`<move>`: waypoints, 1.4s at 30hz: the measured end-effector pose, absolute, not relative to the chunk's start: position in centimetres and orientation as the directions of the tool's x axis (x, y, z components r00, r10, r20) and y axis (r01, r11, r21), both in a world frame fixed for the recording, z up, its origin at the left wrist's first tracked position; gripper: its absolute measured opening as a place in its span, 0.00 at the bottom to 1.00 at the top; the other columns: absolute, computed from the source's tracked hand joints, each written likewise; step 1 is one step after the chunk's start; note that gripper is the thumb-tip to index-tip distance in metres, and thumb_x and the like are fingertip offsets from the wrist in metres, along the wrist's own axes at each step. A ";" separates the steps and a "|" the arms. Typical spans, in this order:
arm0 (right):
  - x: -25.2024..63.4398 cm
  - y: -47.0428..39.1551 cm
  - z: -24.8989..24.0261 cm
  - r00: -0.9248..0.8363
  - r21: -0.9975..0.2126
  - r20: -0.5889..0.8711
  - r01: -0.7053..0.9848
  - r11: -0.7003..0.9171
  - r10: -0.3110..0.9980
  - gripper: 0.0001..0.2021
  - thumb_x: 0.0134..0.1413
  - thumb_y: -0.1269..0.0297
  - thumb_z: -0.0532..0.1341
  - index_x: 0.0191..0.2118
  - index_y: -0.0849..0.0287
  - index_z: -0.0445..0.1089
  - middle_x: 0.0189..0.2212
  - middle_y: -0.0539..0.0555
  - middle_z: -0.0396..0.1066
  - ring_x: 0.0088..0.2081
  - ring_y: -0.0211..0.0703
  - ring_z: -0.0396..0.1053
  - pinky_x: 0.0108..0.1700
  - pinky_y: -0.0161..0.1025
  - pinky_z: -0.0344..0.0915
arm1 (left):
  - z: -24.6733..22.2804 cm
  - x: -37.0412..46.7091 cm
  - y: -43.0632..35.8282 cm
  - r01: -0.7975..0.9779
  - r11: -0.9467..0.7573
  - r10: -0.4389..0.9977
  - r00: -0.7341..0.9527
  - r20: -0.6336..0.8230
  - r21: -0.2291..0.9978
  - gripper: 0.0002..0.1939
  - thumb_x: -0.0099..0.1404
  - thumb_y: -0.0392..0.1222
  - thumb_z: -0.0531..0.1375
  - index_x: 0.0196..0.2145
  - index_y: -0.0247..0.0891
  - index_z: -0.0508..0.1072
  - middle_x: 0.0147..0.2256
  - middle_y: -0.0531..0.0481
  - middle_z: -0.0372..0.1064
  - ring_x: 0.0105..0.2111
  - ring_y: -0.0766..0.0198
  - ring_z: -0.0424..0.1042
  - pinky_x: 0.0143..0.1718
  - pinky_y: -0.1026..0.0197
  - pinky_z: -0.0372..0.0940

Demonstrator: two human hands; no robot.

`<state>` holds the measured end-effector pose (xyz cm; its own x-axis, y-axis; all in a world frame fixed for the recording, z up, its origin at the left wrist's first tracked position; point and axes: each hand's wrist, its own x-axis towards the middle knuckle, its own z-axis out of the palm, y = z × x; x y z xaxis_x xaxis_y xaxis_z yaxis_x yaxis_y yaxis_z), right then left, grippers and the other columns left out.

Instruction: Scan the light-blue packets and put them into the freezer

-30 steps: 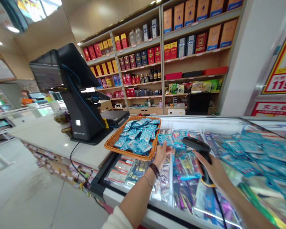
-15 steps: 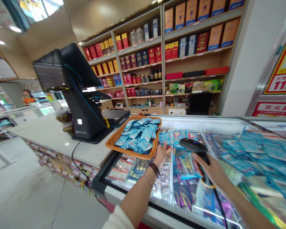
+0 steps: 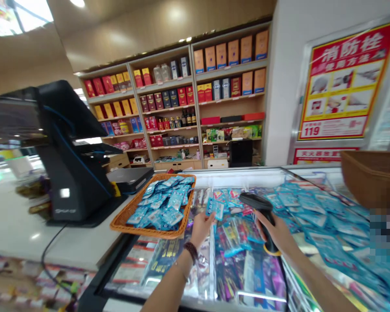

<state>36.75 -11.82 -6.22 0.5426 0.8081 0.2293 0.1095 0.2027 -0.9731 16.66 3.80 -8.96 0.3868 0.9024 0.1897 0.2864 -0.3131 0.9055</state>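
Observation:
Between the fingers of my left hand [image 3: 202, 229] is a small blue packet [image 3: 215, 209], held above the glass-topped chest freezer [image 3: 195, 299]. My right hand [image 3: 273, 227] is wrapped round the handle of a black barcode scanner [image 3: 258, 203], its head pointing left toward the packet. The scanner and the packet are apart. To the left of my left hand, a wicker basket [image 3: 120, 223] holds a heap of blue packets [image 3: 164, 203] of a similar look. More blue packets [image 3: 315, 208] lie spread over the freezer at the right.
A black checkout terminal [image 3: 74, 169] stands on the white counter [image 3: 16, 208] at the left. A brown basket [image 3: 364, 177] is at the right edge, beside a partly blurred figure. Shelves of boxed goods [image 3: 182, 95] line the back wall. The scanner's cable [image 3: 282, 277] hangs toward me.
The view has swung right, bringing the wall poster and the brown basket into sight. Both hands keep hold of the packet and the scanner; the packet is tilted more.

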 end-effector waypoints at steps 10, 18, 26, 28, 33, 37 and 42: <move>49.8 -22.5 -5.4 0.806 -0.967 0.244 0.243 0.074 0.539 0.24 0.46 0.37 0.68 0.22 0.53 0.66 0.13 0.47 0.67 0.12 0.38 0.61 0.16 0.37 0.58 | -6.3 27.7 0.6 0.203 -0.388 0.794 0.570 0.214 0.899 0.27 0.53 0.66 0.66 0.15 0.41 0.68 0.18 0.49 0.71 0.26 0.55 0.75 0.31 0.58 0.67; 53.7 -28.1 -5.4 0.882 -0.968 0.237 0.252 0.017 0.407 0.25 0.45 0.35 0.68 0.24 0.55 0.70 0.15 0.49 0.69 0.13 0.40 0.63 0.17 0.39 0.60 | -4.1 40.9 -3.4 -0.019 -0.048 0.592 0.805 0.044 0.999 0.21 0.52 0.51 0.74 0.17 0.37 0.69 0.19 0.51 0.68 0.25 0.58 0.76 0.38 0.53 0.73; 51.5 -27.1 -5.8 0.871 -0.953 0.276 0.302 0.001 0.407 0.23 0.50 0.38 0.66 0.24 0.55 0.69 0.15 0.49 0.68 0.14 0.40 0.63 0.18 0.38 0.61 | -2.5 41.0 -4.2 -0.282 0.203 0.582 0.805 0.116 0.938 0.31 0.53 0.38 0.74 0.55 0.35 0.76 0.62 0.31 0.68 0.56 0.48 0.75 0.61 0.49 0.67; 50.6 -25.7 -5.8 0.843 -0.951 0.275 0.310 0.000 0.463 0.23 0.50 0.38 0.66 0.25 0.54 0.69 0.15 0.49 0.69 0.14 0.40 0.64 0.18 0.38 0.61 | -3.4 38.4 -3.3 -0.246 0.080 0.598 0.787 0.150 0.966 0.28 0.54 0.38 0.74 0.53 0.37 0.79 0.60 0.34 0.71 0.55 0.49 0.76 0.60 0.48 0.68; 46.8 -20.0 -5.6 0.755 -0.957 0.231 0.290 0.003 0.614 0.24 0.50 0.37 0.65 0.21 0.53 0.67 0.12 0.50 0.67 0.14 0.40 0.63 0.18 0.38 0.59 | -4.2 29.4 0.9 -0.127 -0.233 0.671 0.696 0.254 0.964 0.17 0.59 0.38 0.70 0.48 0.38 0.81 0.51 0.40 0.79 0.43 0.56 0.79 0.48 0.55 0.74; 42.2 -14.7 -5.2 0.651 -0.973 0.208 0.218 0.083 0.730 0.24 0.50 0.38 0.67 0.21 0.54 0.68 0.13 0.49 0.66 0.14 0.38 0.62 0.18 0.37 0.59 | -3.0 20.8 4.9 0.041 -0.459 0.749 0.554 0.362 0.887 0.15 0.62 0.33 0.64 0.47 0.37 0.81 0.48 0.42 0.81 0.44 0.57 0.79 0.50 0.56 0.73; 35.3 -8.8 -5.0 0.511 -0.971 0.240 0.105 0.217 0.825 0.23 0.48 0.39 0.68 0.23 0.54 0.67 0.15 0.47 0.66 0.13 0.37 0.60 0.16 0.37 0.58 | -1.2 9.8 7.9 0.492 -0.587 0.808 0.400 0.432 0.643 0.17 0.64 0.32 0.61 0.51 0.35 0.79 0.53 0.39 0.77 0.52 0.55 0.76 0.57 0.53 0.69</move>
<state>35.29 -8.79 -5.02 0.5111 0.8254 0.2396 0.1053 0.2166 -0.9706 9.81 7.92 -1.19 0.4003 0.8083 0.4318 0.4921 -0.5871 0.6428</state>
